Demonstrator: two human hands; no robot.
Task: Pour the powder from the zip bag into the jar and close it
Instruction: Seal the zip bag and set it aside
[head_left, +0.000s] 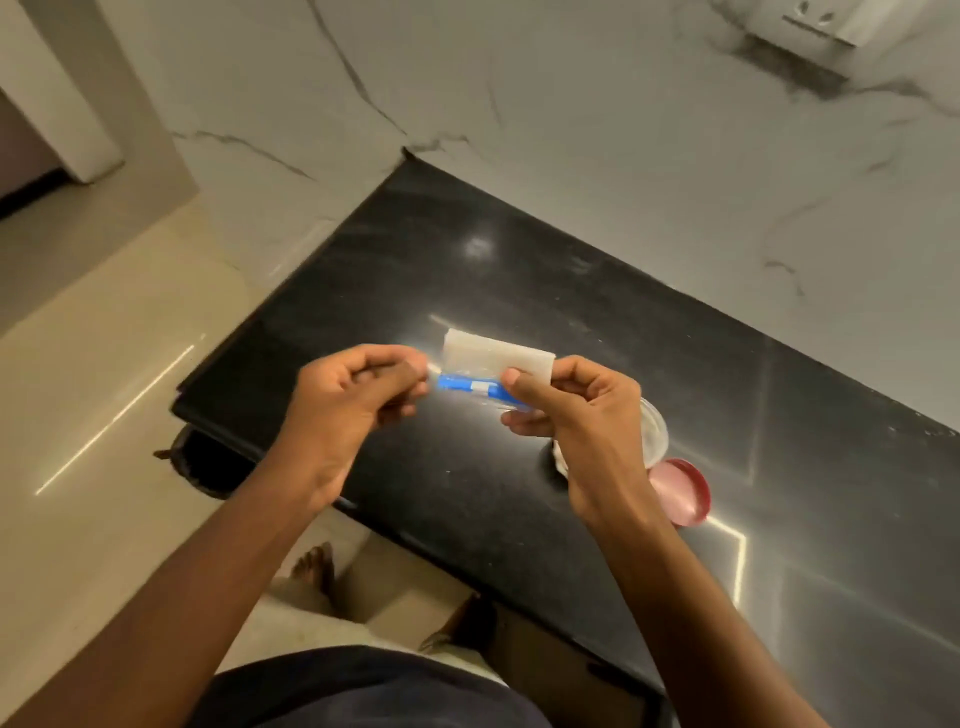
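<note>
Zip bag held over a black counter

Floor tiles (93, 374) of pale, glossy finish are seen at the far left, streaked by a thin line of reflected light, and bare feet (317, 571) are visible on them below the counter's edge. A dark polished countertop (415, 270) is set into the corner of two white marble-patterned walls (571, 104), with bright glare mirrored in its surface.

The left hand (348, 410) is held above the counter with its fingers curled inward and pressed together at the tips; a pinch on the bag's left end is suggested, but the contact is washed out by glare and cannot be told for certain. Between the two hands the zip bag (493, 364) is held in the air, its blue zip strip (470, 388) turned towards the camera and white powder seen through the clear plastic behind it. No writing or brand can be read on the bag.

The bag's right end is pinched by the right hand (576, 410), thumb on top and fingers folded beneath. Behind that wrist, a clear jar (655, 431) is partly hidden on the counter, and a red lid (683, 491) lies just beside it. A white wall socket (821, 23) is mounted at the upper right, with no legible marking.
</note>
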